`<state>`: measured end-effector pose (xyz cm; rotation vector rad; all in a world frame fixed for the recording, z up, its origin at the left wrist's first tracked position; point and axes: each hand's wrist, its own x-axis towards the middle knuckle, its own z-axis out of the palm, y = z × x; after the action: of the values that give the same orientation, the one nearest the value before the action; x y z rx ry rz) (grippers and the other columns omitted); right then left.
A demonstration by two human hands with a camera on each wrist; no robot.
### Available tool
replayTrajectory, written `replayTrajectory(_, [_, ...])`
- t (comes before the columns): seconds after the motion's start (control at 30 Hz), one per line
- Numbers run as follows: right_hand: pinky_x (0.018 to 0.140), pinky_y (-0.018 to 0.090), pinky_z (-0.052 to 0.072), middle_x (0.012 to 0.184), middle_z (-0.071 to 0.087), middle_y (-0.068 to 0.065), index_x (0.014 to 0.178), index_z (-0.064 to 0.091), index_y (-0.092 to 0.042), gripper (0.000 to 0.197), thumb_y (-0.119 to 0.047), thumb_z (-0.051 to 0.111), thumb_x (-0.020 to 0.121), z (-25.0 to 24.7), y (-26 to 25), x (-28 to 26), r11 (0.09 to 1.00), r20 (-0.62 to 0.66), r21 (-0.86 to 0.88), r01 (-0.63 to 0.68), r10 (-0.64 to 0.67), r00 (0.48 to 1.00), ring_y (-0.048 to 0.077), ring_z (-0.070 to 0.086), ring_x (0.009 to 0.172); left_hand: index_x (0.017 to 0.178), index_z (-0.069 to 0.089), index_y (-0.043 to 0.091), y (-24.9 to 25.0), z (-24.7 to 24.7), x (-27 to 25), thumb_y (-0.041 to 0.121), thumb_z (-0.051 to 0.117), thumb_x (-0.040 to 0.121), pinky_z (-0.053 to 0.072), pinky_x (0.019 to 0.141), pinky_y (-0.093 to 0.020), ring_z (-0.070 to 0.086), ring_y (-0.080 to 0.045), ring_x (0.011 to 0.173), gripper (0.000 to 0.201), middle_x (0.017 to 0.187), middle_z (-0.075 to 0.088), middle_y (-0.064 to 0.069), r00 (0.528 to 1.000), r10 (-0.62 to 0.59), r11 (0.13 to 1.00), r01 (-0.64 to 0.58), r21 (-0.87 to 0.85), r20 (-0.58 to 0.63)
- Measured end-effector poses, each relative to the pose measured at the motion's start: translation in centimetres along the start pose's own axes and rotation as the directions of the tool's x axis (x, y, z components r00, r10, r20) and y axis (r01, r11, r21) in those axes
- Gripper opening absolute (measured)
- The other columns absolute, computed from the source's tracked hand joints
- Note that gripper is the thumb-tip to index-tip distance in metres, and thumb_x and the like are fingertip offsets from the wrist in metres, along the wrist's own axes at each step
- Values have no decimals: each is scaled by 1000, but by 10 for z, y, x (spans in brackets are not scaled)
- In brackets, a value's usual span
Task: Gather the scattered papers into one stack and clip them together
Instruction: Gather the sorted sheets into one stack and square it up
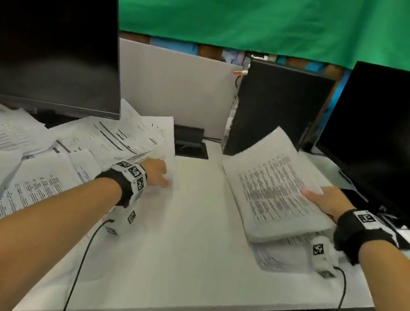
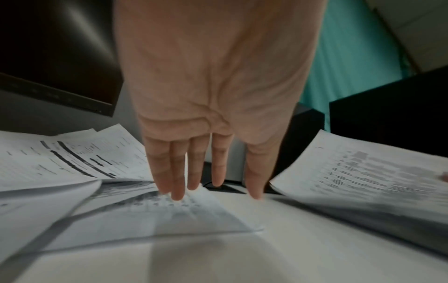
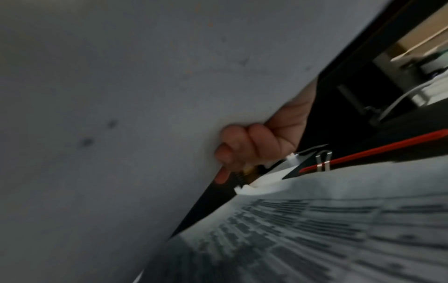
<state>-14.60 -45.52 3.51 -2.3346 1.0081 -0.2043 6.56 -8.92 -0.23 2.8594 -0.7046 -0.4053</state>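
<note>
A thick stack of white printed paper sheets point(image 1: 274, 192) is held by the right hand point(image 1: 327, 201) at the right side of the white bench point(image 1: 182, 247), its far edge tilted up off the surface; the thumb is laid on the top sheet and, in the right wrist view, the fingers point(image 3: 242, 149) are seen curled under the stack's edge. Another printed sheet point(image 1: 282, 256) is seen lying flat beneath the raised stack, near the bench's near edge. The left hand point(image 1: 158, 173) is stretched out with straight, slightly spread fingers point(image 2: 177, 172), the fingertips set down on a single white printed sheet point(image 2: 169, 216) at the right edge of a loose heap of scattered white printed papers point(image 1: 34, 152) that is spread over the left side of the bench. A black binder clip with silver wire handles point(image 3: 317, 160) is seen in the right wrist view just beyond the right hand, beside a red cord point(image 3: 373, 151). Two dark monitors are stood at the far left point(image 1: 42, 44) and far right point(image 1: 398, 140), with a black computer tower point(image 1: 274, 112) and a grey partition panel point(image 1: 175, 84) between them, and a green cloth point(image 1: 252, 7) is hung behind
</note>
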Motion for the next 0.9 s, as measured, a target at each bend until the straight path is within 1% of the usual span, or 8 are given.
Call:
replayTrajectory(0.1, [105,39,42,136,58,16,130,59,-4,55,-44,62,92,-1,2,-1,957,25,-289,20,-14,1000,34,54,123,141,38,20,-11,6,10,48,69,77,29,112,-43,36,-28,134,76,147,38,-6,999,-36,998,36,43,13])
replayTrajectory(0.2, [105,36,38,137,57,13,133,57,-10,51,-38,65,92,3,-28,-4,934,-40,-338,114,-136,990,31,53,126,143,31,25,-14,5,15,49,69,75,32,109,-48,32,-33,134,82,145,33,-9,995,-53,989,64,130,-83])
replayTrajectory(0.27, [94,34,44,121,64,11,129,59,-12,42,-32,65,93,18,-58,-11,965,-71,-138,222,-233,970,28,60,111,140,31,26,-18,-1,15,42,67,78,35,105,-48,33,-35,129,73,140,32,-12,976,-111,987,130,93,-187])
replayTrajectory(0.33, [84,33,50,108,64,8,127,59,-15,39,-33,65,93,45,-89,-25,957,68,174,232,-246,967,22,61,94,139,33,20,-27,-8,16,35,68,80,36,105,-47,36,-37,126,69,138,34,-16,941,-245,969,238,-57,-231])
replayTrajectory(0.5, [100,39,52,128,58,18,135,50,-7,46,-33,59,97,132,-145,-43,835,447,536,-120,-160,880,28,63,109,143,25,10,-70,-10,14,35,58,87,32,109,-46,36,-38,132,70,145,34,-19,862,-485,851,425,-308,-150])
replayTrajectory(0.73, [114,38,37,146,46,16,147,36,-1,61,-27,60,97,218,-212,-37,739,465,642,-204,-164,870,29,45,135,141,37,18,-108,4,4,38,72,74,37,108,-41,42,-30,130,78,143,42,-10,946,-324,886,292,-361,-31])
replayTrajectory(0.83, [106,47,46,145,50,16,148,32,-2,92,-38,75,75,260,-226,-6,734,438,659,-164,-197,877,33,56,124,143,36,18,-121,15,10,25,76,78,29,112,-38,35,-25,136,77,149,35,-5,974,-224,798,169,-579,-25])
replayTrajectory(0.9, [96,42,54,122,62,17,139,43,2,77,-28,79,78,269,-238,-3,700,435,689,-187,-193,879,28,64,105,142,36,18,-129,17,14,21,77,76,30,111,-35,34,-22,135,78,150,33,-3,977,-210,680,127,-723,-26])
